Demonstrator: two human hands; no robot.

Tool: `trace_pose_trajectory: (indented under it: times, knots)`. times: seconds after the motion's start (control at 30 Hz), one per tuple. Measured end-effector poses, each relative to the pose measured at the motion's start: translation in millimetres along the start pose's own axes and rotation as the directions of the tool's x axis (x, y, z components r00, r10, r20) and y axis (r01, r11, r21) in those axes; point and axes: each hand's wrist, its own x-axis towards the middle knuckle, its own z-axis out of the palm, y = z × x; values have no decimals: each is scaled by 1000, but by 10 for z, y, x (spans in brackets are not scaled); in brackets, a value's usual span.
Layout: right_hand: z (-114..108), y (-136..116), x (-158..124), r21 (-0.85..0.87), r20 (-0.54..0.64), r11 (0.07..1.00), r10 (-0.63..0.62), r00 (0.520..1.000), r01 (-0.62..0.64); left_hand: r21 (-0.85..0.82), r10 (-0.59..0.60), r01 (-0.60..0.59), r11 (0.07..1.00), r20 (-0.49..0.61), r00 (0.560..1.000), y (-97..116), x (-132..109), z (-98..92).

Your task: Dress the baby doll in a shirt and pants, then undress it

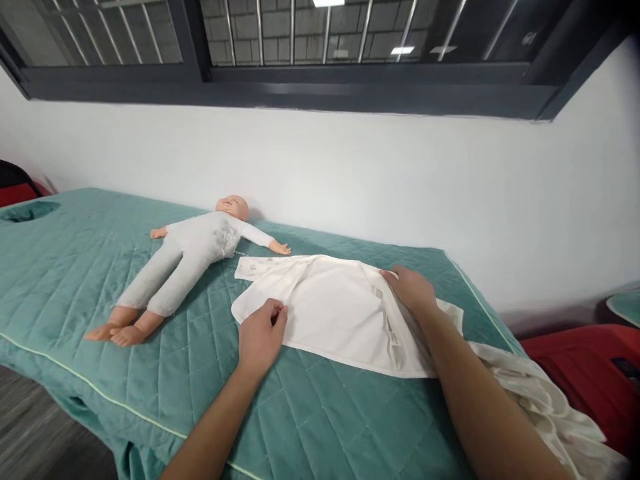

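A white baby shirt (330, 307) lies spread open on the green quilted bed cover, inner side up, with one sleeve pointing left and small labels showing inside. Over its left part, my left hand (263, 333) is closed, thumb and fingers pinching the cloth. My right hand (413, 290) grips the folded-back front panel near the upper right edge; part of the far sleeve shows beyond the wrist. Left of the shirt, a baby doll (200, 240) lies on its back with arms spread. Its body is white fabric, worn at one side, and one hand nearly touches the shirt.
The green bed cover (330, 420) slopes off at the front left, above a dark floor. Crumpled cream cloth (540, 393) lies at the right edge, beside a red object (590, 367). A white wall (350, 180) and barred window (320, 87) rise behind.
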Motion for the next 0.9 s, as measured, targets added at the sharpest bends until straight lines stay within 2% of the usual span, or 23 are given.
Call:
trace_pose_trajectory:
  times: [0.13, 0.2, 0.27, 0.33, 0.4, 0.43, 0.5, 0.53, 0.6, 0.7, 0.77, 0.83, 0.9]
  knots:
    - [-26, -23, -42, 20, -23, 1000, -1, 1000, 1, -3, 5, -5, 1000, -3, 1000, 2, -9, -6]
    - [-62, -77, -99, 52, -136, 997, -46, 990, 53, 0, 11, -11, 1000, -9, 1000, 3, -12, -7]
    - [-75, -203, -193, 129, -267, 982, -100, 958, 139, 5, 16, -16, 1000, -12, 1000, 4, -14, -8]
    - [-33, -406, -323, 266, -316, 934, -149, 937, 238, 1, 23, -23, 1000, -17, 1000, 3, -17, -8]
    - [68, -654, -471, 397, -233, 867, -222, 947, 301, -13, 30, -31, 999, -31, 999, 1, -28, -8]
    - [132, -774, -539, 403, -169, 864, -255, 952, 302, -23, 37, -38, 999, -42, 998, 1, -38, -8]
    - [262, -975, -641, 310, -85, 899, -297, 951, 308, -12, 85, -87, 996, -91, 992, 1, -73, -5]
    - [316, -1046, -669, 243, -70, 917, -310, 948, 318, 21, 147, -146, 989, -118, 982, 4, -97, -3]
    - [389, -1130, -683, 130, -58, 936, -323, 945, 328, 128, 354, -338, 932, -129, 926, 15, -152, 7]
    - [419, -1163, -646, 54, -45, 955, -291, 956, 293, 223, 650, -627, 747, -44, 759, 50, -205, 42]
    - [415, -1159, -628, 38, -51, 963, -266, 963, 268, 212, 744, -726, 654, -7, 668, 101, -185, 84]
    - [413, -1145, -631, 32, -72, 964, -261, 963, 263, 201, 768, -752, 627, 4, 641, 183, -113, 140]
    - [416, -1124, -650, 39, -108, 960, -272, 956, 277, 182, 733, -720, 670, -8, 680, 292, -8, 205]
